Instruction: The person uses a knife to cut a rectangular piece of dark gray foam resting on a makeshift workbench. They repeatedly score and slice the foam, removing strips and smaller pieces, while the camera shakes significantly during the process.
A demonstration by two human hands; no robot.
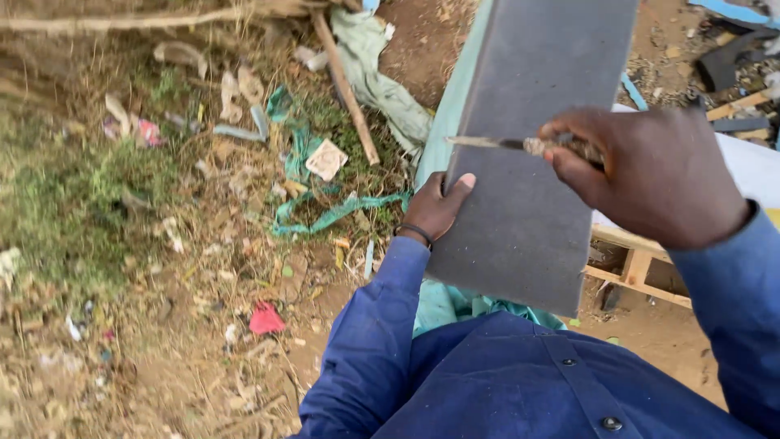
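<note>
Left hand grips the left edge of a long flat dark-grey foam sheet, thumb on top, other fingers hidden behind it. Right hand is fisted around a thin metal blade with wrapped handle, tip lying on the sheet. Sheet's top end is cut off by the frame; pale green cloth beneath is mostly covered.

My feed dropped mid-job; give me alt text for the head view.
A right hand holds a thin metal blade with a wrapped handle against a long flat dark grey board, which the left hand grips at its edge. Below, blue sleeves; to the left, littered dirt ground.
</note>
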